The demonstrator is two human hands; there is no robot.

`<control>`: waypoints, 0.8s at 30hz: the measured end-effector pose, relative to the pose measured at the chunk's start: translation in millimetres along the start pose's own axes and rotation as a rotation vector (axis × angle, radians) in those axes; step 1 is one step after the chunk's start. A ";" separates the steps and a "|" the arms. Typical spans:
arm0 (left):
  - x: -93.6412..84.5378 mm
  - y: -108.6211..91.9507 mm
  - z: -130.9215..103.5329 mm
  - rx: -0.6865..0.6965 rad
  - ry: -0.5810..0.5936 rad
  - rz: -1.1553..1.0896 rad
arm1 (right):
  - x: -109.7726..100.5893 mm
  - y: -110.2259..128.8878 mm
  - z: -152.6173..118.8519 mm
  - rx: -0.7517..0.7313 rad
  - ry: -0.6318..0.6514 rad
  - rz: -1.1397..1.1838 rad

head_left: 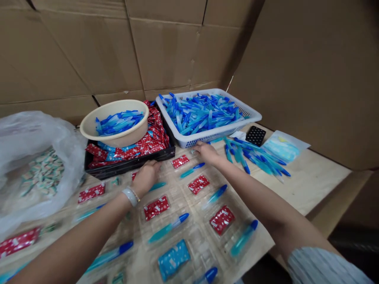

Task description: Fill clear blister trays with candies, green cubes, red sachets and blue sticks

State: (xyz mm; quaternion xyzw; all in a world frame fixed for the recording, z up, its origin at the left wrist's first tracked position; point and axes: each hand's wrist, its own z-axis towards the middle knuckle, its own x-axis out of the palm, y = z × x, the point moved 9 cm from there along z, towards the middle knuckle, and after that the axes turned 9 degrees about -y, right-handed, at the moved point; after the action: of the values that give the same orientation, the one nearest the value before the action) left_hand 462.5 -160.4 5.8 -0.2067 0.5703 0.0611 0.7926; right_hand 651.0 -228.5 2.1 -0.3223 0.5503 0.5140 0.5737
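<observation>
Clear plastic trays [189,203] cover the near table, with red packets [198,184] and blue pens [169,228] in their compartments. One compartment holds a blue packet [173,259]. My left hand [146,176], with a bracelet at the wrist, is over the far trays by the black box's front edge. Its fingers are curled together; anything in them is hidden. Just in front of the white basket, my right hand [206,152] pinches at a far tray corner, around something small and pale that I cannot make out.
Behind stand a black box [130,167] of packets, a cream bowl [118,138] and a white basket [219,136] of pens. Loose pens [254,156] and a black dotted object [255,135] lie right. A plastic bag [66,157] with small pieces [44,171] lies left.
</observation>
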 end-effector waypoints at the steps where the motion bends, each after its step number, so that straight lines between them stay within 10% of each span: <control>1: -1.5 -1.1 -1.8 0.021 -0.012 -0.011 | -0.1 1.2 -0.3 -0.010 -0.002 -0.008; 10: -7.0 1.9 -12.7 -0.001 -0.010 0.016 | 1.0 5.2 -0.1 0.018 0.120 -0.188; 24: 7.8 -0.8 -36.2 0.046 0.168 0.126 | 4.8 8.9 -20.1 -0.119 -0.035 -0.217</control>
State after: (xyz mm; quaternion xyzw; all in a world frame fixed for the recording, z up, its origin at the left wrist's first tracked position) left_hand 433.6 -176.6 -10.8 -0.1569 0.6476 0.0802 0.7413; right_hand 635.9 -243.8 -4.6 -0.4045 0.4706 0.4863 0.6152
